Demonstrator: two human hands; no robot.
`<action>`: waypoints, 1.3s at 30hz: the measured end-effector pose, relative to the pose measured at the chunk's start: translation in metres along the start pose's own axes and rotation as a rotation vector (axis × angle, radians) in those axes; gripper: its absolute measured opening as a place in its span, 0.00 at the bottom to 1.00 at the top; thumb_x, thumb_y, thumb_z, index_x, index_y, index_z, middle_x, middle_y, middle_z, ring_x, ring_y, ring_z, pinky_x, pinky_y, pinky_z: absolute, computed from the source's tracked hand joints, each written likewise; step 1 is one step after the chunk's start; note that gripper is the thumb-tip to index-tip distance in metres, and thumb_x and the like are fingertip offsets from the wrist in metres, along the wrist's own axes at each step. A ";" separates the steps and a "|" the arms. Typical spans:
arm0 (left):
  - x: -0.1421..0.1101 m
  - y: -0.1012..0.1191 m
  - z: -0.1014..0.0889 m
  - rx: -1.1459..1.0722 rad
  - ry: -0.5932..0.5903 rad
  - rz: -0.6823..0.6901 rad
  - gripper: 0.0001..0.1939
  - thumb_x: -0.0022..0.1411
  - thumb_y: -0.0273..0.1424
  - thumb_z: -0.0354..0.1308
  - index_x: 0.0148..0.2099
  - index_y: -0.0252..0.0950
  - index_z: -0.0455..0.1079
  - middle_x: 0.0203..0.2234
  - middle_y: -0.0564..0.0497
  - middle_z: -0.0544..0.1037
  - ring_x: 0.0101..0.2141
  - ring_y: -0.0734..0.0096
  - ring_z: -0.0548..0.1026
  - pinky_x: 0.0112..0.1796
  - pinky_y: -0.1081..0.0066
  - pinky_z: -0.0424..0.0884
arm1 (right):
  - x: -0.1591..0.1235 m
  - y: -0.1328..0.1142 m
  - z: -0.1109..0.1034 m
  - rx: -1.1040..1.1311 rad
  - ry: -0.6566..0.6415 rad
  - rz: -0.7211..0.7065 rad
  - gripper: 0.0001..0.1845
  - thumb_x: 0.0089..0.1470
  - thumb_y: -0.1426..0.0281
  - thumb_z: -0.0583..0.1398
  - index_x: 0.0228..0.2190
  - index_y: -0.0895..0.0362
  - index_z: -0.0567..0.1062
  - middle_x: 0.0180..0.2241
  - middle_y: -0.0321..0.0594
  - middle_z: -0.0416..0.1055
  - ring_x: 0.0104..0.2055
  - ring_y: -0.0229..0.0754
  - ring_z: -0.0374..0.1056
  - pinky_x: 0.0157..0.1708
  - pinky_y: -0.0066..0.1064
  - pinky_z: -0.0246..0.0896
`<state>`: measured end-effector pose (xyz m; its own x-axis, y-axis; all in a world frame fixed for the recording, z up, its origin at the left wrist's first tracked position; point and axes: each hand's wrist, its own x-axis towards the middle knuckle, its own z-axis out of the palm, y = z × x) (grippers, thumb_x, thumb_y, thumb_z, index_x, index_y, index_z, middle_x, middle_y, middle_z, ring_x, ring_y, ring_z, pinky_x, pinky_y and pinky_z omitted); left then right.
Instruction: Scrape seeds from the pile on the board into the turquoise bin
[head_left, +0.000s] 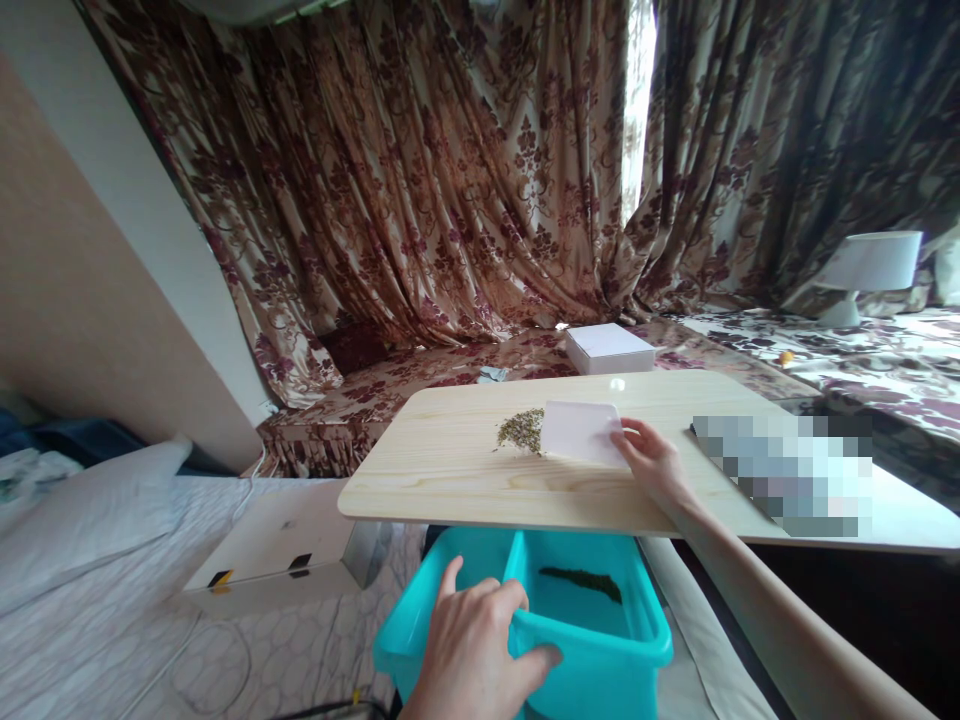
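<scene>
Right grip (655, 460) on white card (580, 432), some fingers out of sight.

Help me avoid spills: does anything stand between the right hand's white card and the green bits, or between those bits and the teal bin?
Nothing visible: the white card in the right hand borders the green bits. Only bare tabletop and its near edge lie between them and the teal bin.

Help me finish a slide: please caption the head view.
Right hand holding a white card beside greenish bits on a wood-grain tabletop; left hand at the rim of a divided turquoise bin.
</scene>
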<state>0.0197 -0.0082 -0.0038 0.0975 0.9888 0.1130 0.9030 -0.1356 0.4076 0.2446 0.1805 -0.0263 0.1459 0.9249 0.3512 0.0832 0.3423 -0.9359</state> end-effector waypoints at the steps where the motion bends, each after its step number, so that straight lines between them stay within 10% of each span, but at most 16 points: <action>1: 0.000 0.000 0.000 0.003 -0.001 0.000 0.06 0.46 0.34 0.60 0.28 0.41 0.67 0.23 0.57 0.73 0.30 0.68 0.72 0.55 0.51 0.45 | 0.000 -0.001 0.000 -0.008 -0.004 0.001 0.23 0.38 0.51 0.62 0.33 0.54 0.69 0.29 0.42 0.77 0.34 0.46 0.72 0.33 0.36 0.66; 39: 0.002 -0.008 0.009 0.008 0.038 -0.016 0.06 0.44 0.32 0.60 0.27 0.40 0.66 0.22 0.58 0.71 0.29 0.69 0.71 0.55 0.54 0.45 | -0.002 -0.005 0.003 0.000 -0.057 0.014 0.20 0.40 0.54 0.61 0.32 0.54 0.68 0.29 0.41 0.76 0.33 0.44 0.72 0.33 0.33 0.65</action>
<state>0.0160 -0.0044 -0.0150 0.0671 0.9878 0.1408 0.9078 -0.1190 0.4021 0.2409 0.1773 -0.0225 0.0910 0.9374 0.3360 0.0815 0.3293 -0.9407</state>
